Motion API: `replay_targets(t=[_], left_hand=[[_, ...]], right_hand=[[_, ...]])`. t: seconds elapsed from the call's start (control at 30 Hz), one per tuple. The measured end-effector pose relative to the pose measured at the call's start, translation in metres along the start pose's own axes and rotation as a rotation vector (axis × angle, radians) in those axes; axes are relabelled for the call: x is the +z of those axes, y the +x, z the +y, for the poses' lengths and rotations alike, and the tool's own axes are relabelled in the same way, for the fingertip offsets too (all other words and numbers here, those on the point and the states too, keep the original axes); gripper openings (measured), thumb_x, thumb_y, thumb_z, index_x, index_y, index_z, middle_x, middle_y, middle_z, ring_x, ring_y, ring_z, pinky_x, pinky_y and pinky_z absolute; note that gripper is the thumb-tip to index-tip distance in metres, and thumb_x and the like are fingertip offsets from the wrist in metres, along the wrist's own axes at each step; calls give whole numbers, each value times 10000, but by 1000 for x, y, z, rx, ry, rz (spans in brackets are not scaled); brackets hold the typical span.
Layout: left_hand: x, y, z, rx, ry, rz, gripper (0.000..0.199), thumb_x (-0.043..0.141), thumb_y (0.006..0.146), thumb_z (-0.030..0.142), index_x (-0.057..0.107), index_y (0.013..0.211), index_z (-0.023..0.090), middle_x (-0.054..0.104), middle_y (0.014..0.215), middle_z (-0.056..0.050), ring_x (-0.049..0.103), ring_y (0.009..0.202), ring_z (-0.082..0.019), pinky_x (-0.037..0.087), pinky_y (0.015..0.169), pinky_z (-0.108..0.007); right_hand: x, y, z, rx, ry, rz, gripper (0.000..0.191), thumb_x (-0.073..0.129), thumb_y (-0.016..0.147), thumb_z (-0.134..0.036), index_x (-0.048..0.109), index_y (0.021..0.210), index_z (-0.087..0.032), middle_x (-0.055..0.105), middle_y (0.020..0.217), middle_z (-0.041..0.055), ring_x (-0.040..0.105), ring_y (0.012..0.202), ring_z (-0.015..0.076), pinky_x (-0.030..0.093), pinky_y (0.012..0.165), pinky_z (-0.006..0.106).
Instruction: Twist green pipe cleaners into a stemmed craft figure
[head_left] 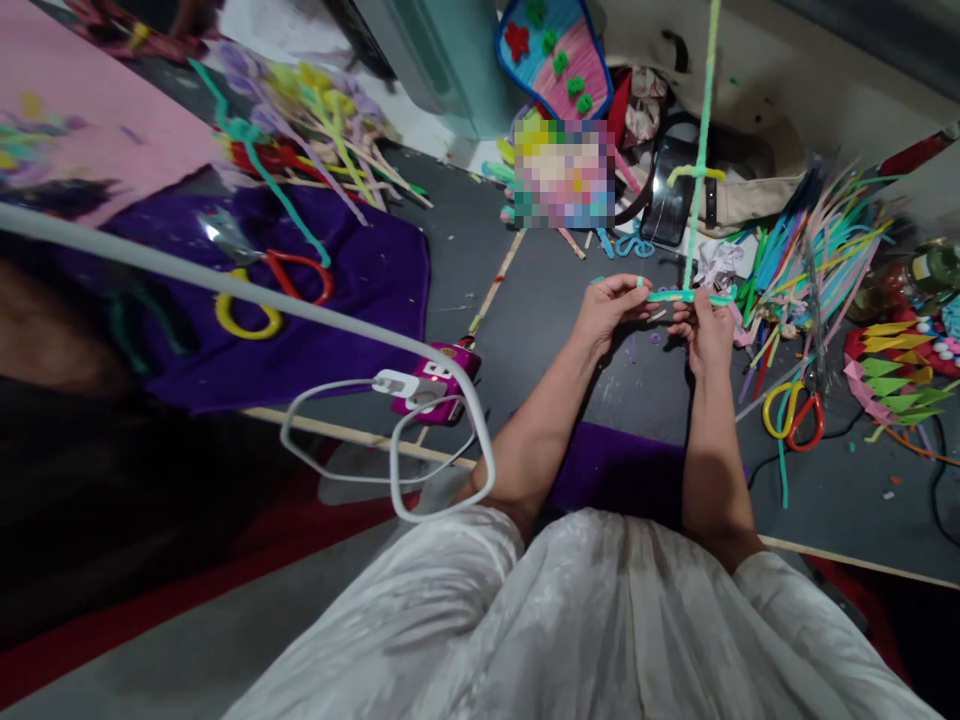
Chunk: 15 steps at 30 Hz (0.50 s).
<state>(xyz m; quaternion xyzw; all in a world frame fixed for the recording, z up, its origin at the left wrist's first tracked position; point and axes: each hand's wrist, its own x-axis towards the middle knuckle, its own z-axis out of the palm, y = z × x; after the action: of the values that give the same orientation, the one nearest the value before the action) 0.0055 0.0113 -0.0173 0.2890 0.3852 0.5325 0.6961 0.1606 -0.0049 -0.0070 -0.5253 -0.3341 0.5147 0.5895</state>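
A: What lies closest to the person?

B: White clothing (600, 610) at the bottom, and a small purple cloth (622, 465) on the grey table (517, 340) between the forearms.

A: And the hands?

B: Both reach out over the table. The left hand (619, 303) has its thumb and fingers together, clamped on one end of a short green fuzzy strip (664, 297).

A: The right hand (706, 325)?

B: Also closed, pinching that strip near its other end.

A: So the strip runs between them?

B: Yes, roughly level across the view. A long green fuzzy stem (702, 130) meets it by the right fingertips and runs away to the top edge. A short yellow fuzzy piece (711, 174) crosses the stem farther out.

A: What is to the sides?

B: On the right, scissors (793, 415) with one yellow and one red handle. On the left, a pink power box (442, 383) with a white plug (397, 384) in it, then a large purple cloth (367, 295) with more red and yellow scissors on it.

A: And farther off?

B: A loose heap of coloured fuzzy sticks (817, 255) on the right, a black phone (670, 190) beyond the hands, and past that a blue-edged board (556, 55) bearing a red star and green shapes.
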Motion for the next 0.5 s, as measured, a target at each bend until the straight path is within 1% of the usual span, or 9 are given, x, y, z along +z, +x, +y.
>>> replay_targets(t=[0.13,0.27,0.37,0.5], left_hand=[[-1,0,2,-26,-14,-3,389,909,604,357,701,860,150,726,732,-21,731,696,-161,594,662,-257],[-1,0,4,-71,-32,-18,344,886,653,329,690,865,142,727,714,-29,730,680,-150,588,671,-245],[-1,0,5,-65,-42,-32,314,868,684,321,684,863,139,720,708,-24,732,678,-145,584,671,-233],[-1,-1,6,-37,-31,-32,308,863,695,330,682,871,153,726,747,-19,741,709,-150,590,676,-234]], right_hand=[[-1,1,1,25,-10,-11,447,703,758,-628,601,787,-193,697,679,-4,616,516,86,533,445,197],[1,0,1,34,-10,-9,416,710,769,-600,590,750,-202,689,644,-12,599,493,81,535,452,196],[1,-1,2,32,20,-6,395,730,762,-577,592,762,-207,687,640,-21,603,497,82,547,468,200],[0,1,6,11,13,-51,389,727,770,-576,603,787,-209,690,654,-23,619,510,88,575,495,219]])
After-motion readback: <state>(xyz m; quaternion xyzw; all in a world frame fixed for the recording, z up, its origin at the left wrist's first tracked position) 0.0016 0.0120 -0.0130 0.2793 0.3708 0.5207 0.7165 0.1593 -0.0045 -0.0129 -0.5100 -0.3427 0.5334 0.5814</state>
